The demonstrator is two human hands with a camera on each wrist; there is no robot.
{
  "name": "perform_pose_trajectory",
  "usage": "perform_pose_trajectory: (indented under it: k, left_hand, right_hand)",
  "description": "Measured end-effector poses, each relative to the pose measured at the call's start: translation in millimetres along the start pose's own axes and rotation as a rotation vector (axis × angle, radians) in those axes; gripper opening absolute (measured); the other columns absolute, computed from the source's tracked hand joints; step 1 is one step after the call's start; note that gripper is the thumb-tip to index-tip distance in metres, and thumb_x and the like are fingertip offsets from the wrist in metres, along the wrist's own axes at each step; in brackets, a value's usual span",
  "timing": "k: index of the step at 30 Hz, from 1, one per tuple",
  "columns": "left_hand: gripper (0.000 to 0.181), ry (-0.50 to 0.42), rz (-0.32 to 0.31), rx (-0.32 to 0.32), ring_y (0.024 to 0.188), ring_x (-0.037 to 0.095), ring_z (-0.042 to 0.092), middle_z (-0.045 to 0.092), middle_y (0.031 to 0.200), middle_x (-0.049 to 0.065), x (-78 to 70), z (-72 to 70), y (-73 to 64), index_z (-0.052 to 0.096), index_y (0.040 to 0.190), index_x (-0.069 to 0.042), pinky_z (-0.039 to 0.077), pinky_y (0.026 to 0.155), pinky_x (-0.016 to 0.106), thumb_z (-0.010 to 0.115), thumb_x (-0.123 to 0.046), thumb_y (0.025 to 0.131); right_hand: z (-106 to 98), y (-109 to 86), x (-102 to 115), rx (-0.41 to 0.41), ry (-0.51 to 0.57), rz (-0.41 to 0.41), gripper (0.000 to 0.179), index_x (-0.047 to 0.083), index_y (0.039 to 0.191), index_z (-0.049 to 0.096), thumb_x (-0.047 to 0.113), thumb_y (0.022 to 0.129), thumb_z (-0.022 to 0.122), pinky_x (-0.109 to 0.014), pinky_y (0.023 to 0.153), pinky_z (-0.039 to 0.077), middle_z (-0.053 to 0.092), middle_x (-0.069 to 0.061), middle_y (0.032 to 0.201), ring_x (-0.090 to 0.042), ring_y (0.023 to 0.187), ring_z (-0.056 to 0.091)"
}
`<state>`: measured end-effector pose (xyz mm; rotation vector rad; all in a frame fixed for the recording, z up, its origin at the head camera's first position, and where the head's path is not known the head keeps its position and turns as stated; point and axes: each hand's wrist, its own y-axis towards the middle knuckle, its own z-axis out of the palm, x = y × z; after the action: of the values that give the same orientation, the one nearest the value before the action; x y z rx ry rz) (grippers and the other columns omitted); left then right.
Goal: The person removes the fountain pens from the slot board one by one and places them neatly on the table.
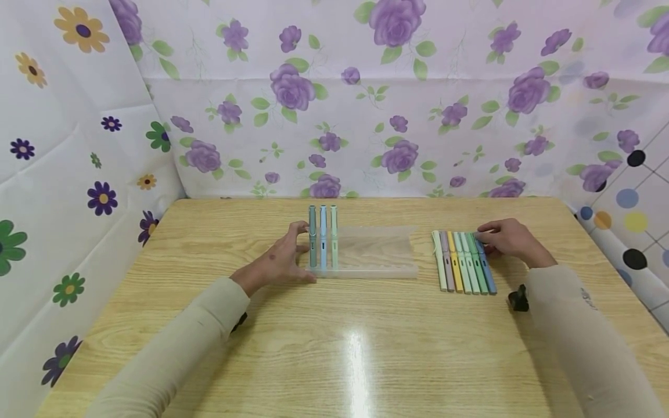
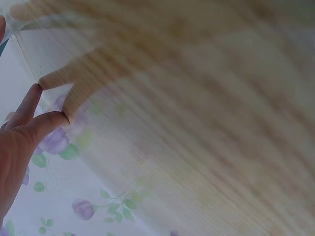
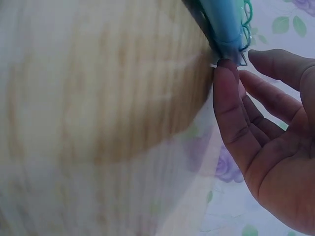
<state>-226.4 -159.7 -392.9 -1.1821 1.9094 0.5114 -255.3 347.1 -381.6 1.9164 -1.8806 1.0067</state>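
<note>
In the head view a clear plastic pen stand bears three upright pens at its left end: a dark green pen, a light blue pen and a pale green pen. My left hand holds the stand's left end, thumb at the front edge and fingers behind. To the right lies a row of several pens, side by side, in cream, mauve, yellow and greens. The blue pen is outermost there. My right hand pinches its far end with the fingertips, seen closer in the right wrist view.
Beneath everything is a wood-grain table. A flowered cloth hangs behind its back edge, with another patterned cloth at the left. Between the stand and the pen row lies a narrow strip of tabletop.
</note>
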Motion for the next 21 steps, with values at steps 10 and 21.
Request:
perform_pose_trajectory:
  k: [10,21]
  left_hand:
    - [0.114,0.0,0.005,0.003,0.134,0.037,0.048,0.018,0.16,0.019,0.0,-0.6,0.1,0.01,0.15,-0.014,0.039,0.11,0.049,0.091,-0.005,0.071]
    - [0.114,0.004,0.008,0.007,0.134,0.037,0.048,0.018,0.159,0.019,-1.2,-1.0,-0.3,0.009,0.149,-0.014,0.041,0.108,0.048,0.091,-0.004,0.071]
  right_hand:
    - [-15.1,-3.6,14.7,-0.027,0.018,-0.04,0.056,-0.013,0.14,0.044,0.031,0.106,0.051,-0.043,0.08,0.059,0.059,-0.034,0.121,-0.034,0.095,0.068]
    - [-8.2,-2.5,66.3,-0.052,0.085,-0.143,0.053,-0.007,0.139,0.05,0.035,0.105,0.052,-0.043,0.087,0.057,0.06,-0.03,0.124,-0.04,0.107,0.064]
